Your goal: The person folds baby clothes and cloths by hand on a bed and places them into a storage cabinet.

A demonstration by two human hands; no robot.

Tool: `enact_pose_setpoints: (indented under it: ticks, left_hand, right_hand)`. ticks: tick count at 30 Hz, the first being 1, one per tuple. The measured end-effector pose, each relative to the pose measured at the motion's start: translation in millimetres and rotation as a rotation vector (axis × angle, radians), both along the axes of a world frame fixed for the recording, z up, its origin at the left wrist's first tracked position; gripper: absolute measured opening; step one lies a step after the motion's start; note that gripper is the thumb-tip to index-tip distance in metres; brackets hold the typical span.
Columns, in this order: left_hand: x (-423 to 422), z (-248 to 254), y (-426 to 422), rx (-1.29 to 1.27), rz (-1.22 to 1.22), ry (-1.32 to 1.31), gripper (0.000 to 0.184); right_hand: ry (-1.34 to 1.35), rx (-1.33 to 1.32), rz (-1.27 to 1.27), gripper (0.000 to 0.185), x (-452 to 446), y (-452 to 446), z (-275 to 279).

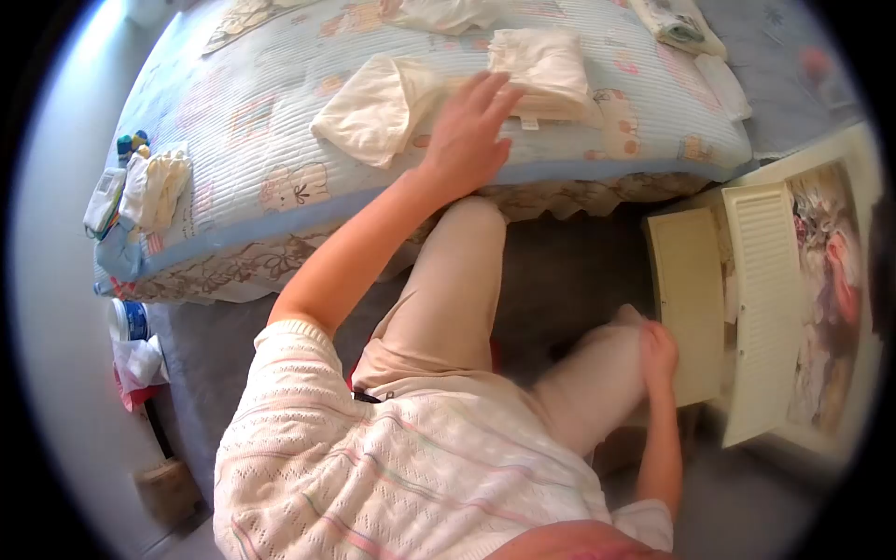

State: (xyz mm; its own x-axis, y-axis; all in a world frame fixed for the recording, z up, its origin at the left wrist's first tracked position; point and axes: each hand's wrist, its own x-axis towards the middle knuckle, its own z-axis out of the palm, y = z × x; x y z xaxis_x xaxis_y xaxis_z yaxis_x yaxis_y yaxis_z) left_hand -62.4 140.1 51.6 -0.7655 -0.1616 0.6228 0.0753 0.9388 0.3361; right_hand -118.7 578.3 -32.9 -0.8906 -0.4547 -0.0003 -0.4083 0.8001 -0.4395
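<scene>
My left hand (467, 135) reaches over the near edge of the bed, its fingers stretched out and slightly blurred. It holds nothing that I can see. Just left of it, a cream cloth (369, 110) lies loosely folded with one pointed corner. A thicker folded cream cloth (546, 70) with a small tag lies just beyond the fingertips on the right. I cannot tell whether the fingers touch either cloth. My right hand (659, 353) rests against my bent knee, beside a cream cabinet door (689, 308); its fingers are partly hidden and look empty.
A patterned quilt (233, 177) covers the bed. Small folded clothes (154, 191) lie at its left edge. More white cloth (443, 13) and folded items (679, 26) lie farther back. At right, an open ribbed door (767, 299) juts out from a cabinet. A blue-and-white container (131, 320) stands lower left.
</scene>
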Motion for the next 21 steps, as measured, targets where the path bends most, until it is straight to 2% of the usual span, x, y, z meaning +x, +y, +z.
enact_pose_setpoints:
  ticks: [3, 6, 10, 13, 17, 21]
  left_hand:
    - [-50, -5, -2, -0.152, 0.007, -0.047, 0.068]
    - [-87, -8, -5, -0.104, -0.011, -0.358, 0.072]
    - [-86, -6, -2, -0.098, 0.012, -0.395, 0.074]
    - [-51, 3, -1, -0.091, 0.015, -0.302, 0.074]
    - [9, 13, -32, -0.098, 0.234, -0.259, 0.068]
    - [29, 3, -104, 0.007, 0.348, -0.252, 0.047]
  right_hand:
    - [0.009, 0.006, -0.031, 0.016, 2, -6, 2]
    - [0.0, 0.076, -0.083, 0.016, 1, -4, 1]
    - [-0.008, 0.01, -0.132, 0.016, 3, 1, 0]
    - [-0.034, -0.031, -0.134, 0.016, 3, 5, 4]
    - [-0.063, -0.103, -0.168, 0.015, 4, 9, -4]
    - [-0.023, -0.077, -0.097, 0.015, 1, 13, -10]
